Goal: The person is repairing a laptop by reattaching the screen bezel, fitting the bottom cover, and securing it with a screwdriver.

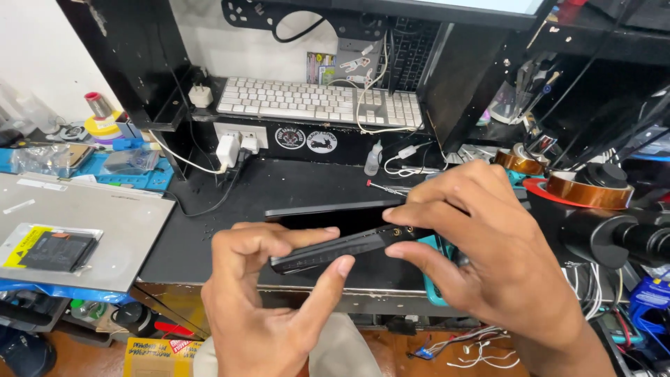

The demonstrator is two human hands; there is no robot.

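Note:
A thin black phone-like slab (335,249) is held edge-on over the black work mat (209,230), between both my hands. My left hand (269,300) pinches its left end between thumb and fingers. My right hand (488,258) grips its right end, fingers curled over the top edge. Behind it on the mat lies a dark flat panel (328,213), partly hidden by the slab and my fingers. A teal object (434,279) shows under my right hand.
A white keyboard (321,101) sits on a shelf at the back. Amber tape rolls (590,190) and a black microscope barrel (621,234) stand at the right. A grey metal plate (84,223) with a bagged battery (52,250) lies left. A small screwdriver (387,187) rests on the mat.

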